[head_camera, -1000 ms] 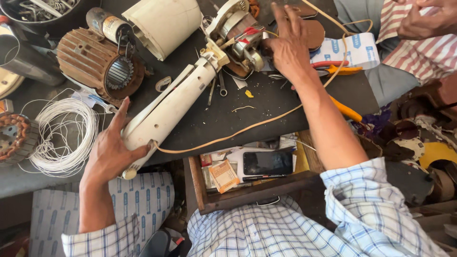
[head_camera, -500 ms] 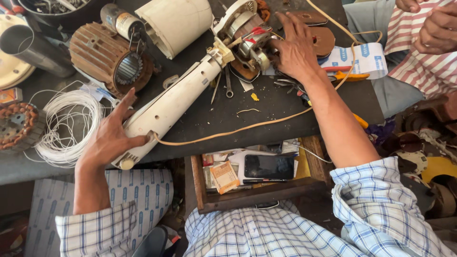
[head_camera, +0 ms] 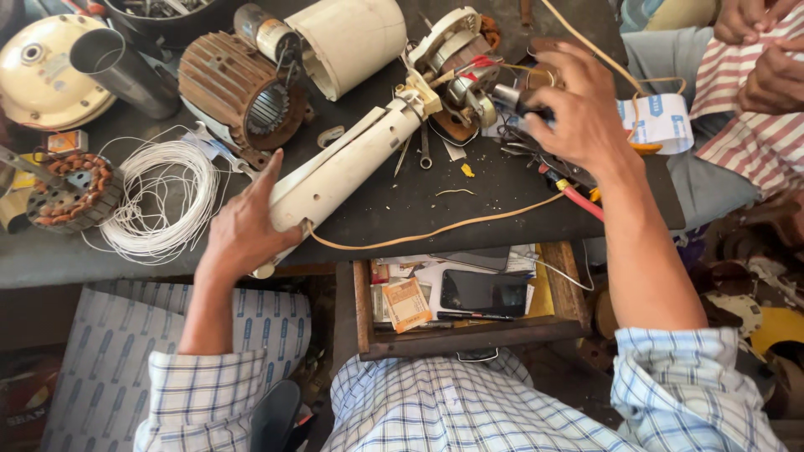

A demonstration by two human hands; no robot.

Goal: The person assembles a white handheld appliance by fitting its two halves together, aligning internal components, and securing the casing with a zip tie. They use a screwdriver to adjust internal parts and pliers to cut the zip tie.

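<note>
While looking down from the head camera: left hand [head_camera: 239, 230] lying open over the lower end of the cream fan neck tube [head_camera: 343, 163], fingers spread and pressing it onto the dark workbench [head_camera: 469, 201]. Tube running diagonally up and to the right across the bench, ending at the exposed motor assembly [head_camera: 456, 63]. Right hand [head_camera: 578, 113] curling closed around a small metal part at the right side of that motor assembly, fingertips pinching; exactly what is being gripped, cannot tell. Tan cord [head_camera: 435, 230] looping along the bench edge from the tube's lower end toward the right wrist. Coil of white wire [head_camera: 163, 201] lying just left of the left hand, with a rusty finned motor housing [head_camera: 243, 96] behind it. Open wooden drawer [head_camera: 469, 335] hanging below the bench, holding a dark phone [head_camera: 484, 293] and papers. Another person's hands [head_camera: 766, 50] resting on striped cloth at the upper right, well apart.
</note>
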